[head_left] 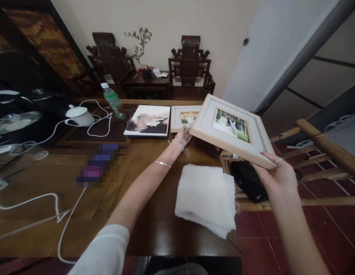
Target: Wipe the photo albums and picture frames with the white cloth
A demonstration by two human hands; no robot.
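Note:
My right hand [276,173] grips the near corner of a pale wooden photo frame [233,130] and holds it tilted in the air above the table's right edge. My left hand [183,136] reaches forward, fingers on the front edge of a second, smaller pale frame [183,117] that lies flat on the wooden table [154,198]. A folded white cloth [207,198] lies on the table between my arms, below the raised frame. A white photo album [148,120] lies just left of the smaller frame.
A green plastic bottle [113,101], a white teapot [79,115] and white cables [51,208] lie on the table's left. A black bag [247,181] rests on a wooden bench [323,149] at the right. Carved chairs [190,65] stand by the far wall.

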